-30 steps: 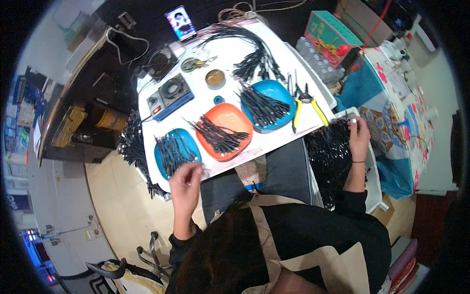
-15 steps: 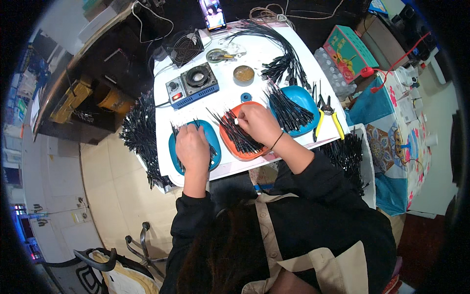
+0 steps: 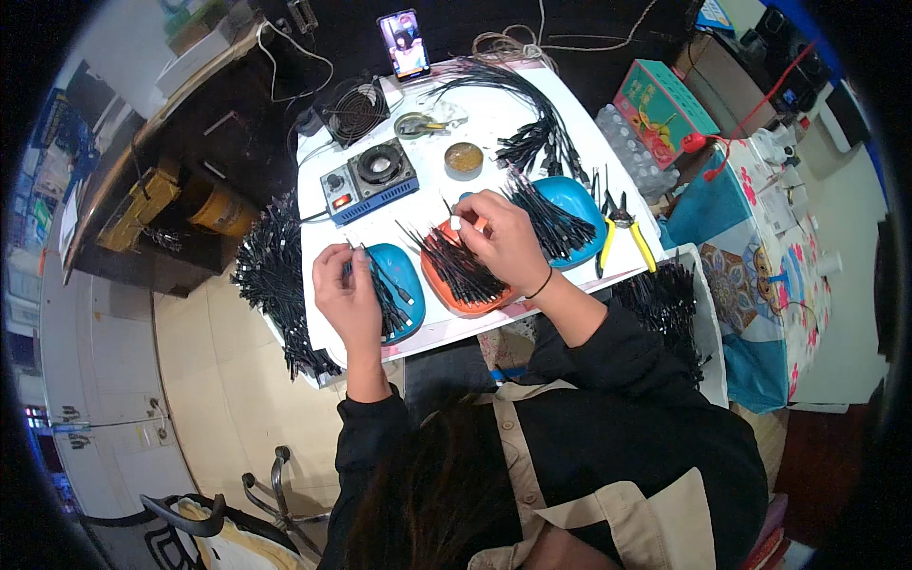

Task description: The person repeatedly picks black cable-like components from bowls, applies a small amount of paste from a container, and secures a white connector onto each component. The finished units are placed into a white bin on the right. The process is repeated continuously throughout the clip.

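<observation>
Left hand: we are holding our left hand (image 3: 347, 290) over the left blue tray (image 3: 408, 275), fingers curled and pinching one short black cable (image 3: 377, 282) that is running down across the tray.
Right hand: we are reaching our right hand (image 3: 499, 237) over the orange tray (image 3: 439, 277), fingers bent and drawn together at the heap of black cables (image 3: 461, 271) lying in it; we cannot tell whether a cable is actually caught between the fingertips.
Cables: they are lying in three heaps, one in each tray, with the right blue tray (image 3: 575, 198) carrying its own pile just beyond our right hand.
Table: the white table (image 3: 494, 114) is bearing all three trays in a row near its front edge.
Behind the trays: a blue box-shaped device with a round well (image 3: 369, 180) is sitting behind the left tray, and a small round tin (image 3: 463, 159) is standing beside it.
Pliers: yellow-handled pliers (image 3: 622, 233) are lying just right of the right blue tray.
Far edge: a phone (image 3: 404, 45) is standing upright with its screen glowing.
</observation>
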Available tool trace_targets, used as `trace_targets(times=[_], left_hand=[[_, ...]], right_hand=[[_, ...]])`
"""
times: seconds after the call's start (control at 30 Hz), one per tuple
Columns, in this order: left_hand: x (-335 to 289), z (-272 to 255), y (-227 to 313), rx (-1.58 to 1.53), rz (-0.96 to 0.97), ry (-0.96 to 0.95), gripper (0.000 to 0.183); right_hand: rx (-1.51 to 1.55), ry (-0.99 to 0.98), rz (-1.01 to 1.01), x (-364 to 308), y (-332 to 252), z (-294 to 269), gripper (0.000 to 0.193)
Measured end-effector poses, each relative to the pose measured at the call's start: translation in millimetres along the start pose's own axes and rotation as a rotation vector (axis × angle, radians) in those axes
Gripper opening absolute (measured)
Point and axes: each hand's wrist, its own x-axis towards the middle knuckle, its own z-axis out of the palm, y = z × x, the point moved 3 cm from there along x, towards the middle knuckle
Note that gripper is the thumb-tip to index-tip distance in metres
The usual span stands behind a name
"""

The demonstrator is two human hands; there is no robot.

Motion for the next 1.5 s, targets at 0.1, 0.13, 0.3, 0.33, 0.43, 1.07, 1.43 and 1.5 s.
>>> trace_targets(times=[0.1, 0.13, 0.3, 0.33, 0.43, 1.07, 1.43, 1.5], left_hand=[[-1.2, 1.7, 3.8, -0.614, -0.459, -0.156, 0.011], [-3.0, 3.3, 9.3, -0.724, -0.526, -0.175, 0.012], [-28.7, 16.6, 51.2, -0.901, -0.6, -0.25, 0.016], [-31.9, 16.5, 60.2, -0.948, -0.56, -0.254, 0.016], [-44.4, 14.4, 82.8, -1.019, -0.566, -0.177, 0.015], [-69.8, 4.0, 112.5, -0.99, -0.499, -0.216, 0.014], [-75.8, 2.4, 110.9, -1.017, -0.492, -0.333, 0.011], [-76.4, 2.2, 110.8, -1.057, -0.506, -0.332, 0.011]], right_hand=[[0.089, 0.01, 0.071, 0.1, -12.6, -10.4, 0.014], [0.152, -0.016, 0.106, -1.8, -18.0, -12.9, 0.014], [0.374, -0.171, 0.226, -28.1, -53.7, -20.7, 0.012], [0.394, -0.186, 0.247, -34.9, -60.0, -22.9, 0.012], [0.475, -0.224, 0.337, -50.5, -72.9, -26.6, 0.01], [0.27, -0.302, 0.226, -64.8, -95.2, -50.2, 0.014], [0.401, -0.165, 0.135, -46.9, -93.8, -53.0, 0.019], [0.657, -0.157, 0.234, -50.9, -92.5, -45.7, 0.017]])
